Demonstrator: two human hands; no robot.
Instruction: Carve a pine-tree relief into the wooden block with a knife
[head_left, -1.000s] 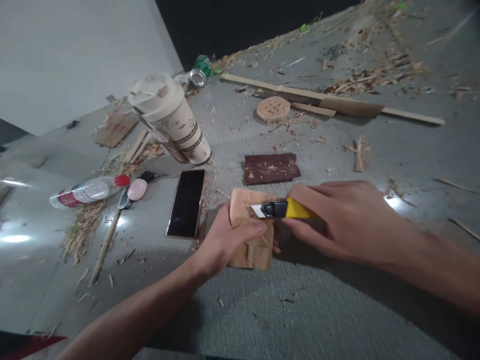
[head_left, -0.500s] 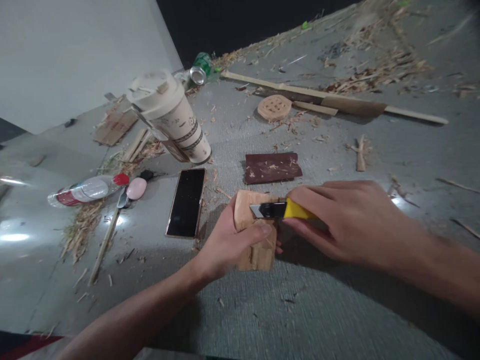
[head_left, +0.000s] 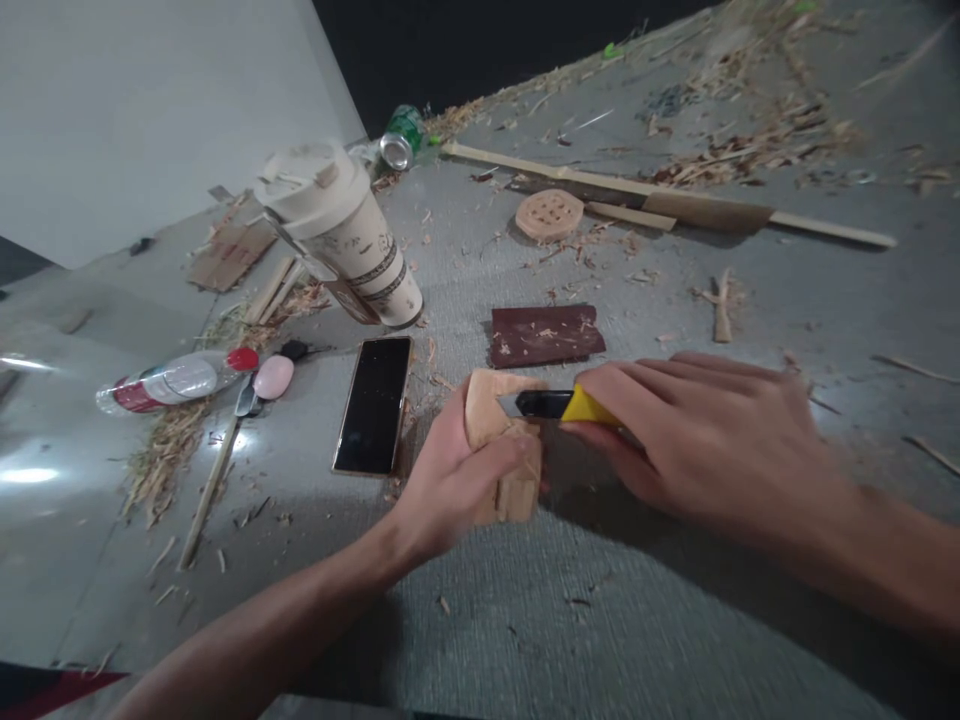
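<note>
My left hand [head_left: 457, 475] is wrapped round a pale wooden block [head_left: 519, 490], its thumb lying across the front face. My right hand [head_left: 675, 435] grips a yellow and black utility knife [head_left: 551, 404] from the right. The knife's blade rests against the upper part of the block, above my left thumb. Behind the block lies a dark reddish-brown piece [head_left: 545, 335] with shavings on it. A black phone [head_left: 373, 405] lies flat to the left of my left hand.
A tall lidded cup [head_left: 360, 240] stands behind the phone. At the left lie a plastic bottle [head_left: 172, 380] and a pink object [head_left: 273, 377]. Farther back are a green can [head_left: 402, 137], a carved wooden disc [head_left: 549, 215], long sticks [head_left: 832, 228] and scattered shavings.
The block has shifted slightly left and up, tilting a little, with my left hand round it. The knife has moved slightly up along with my right hand.
</note>
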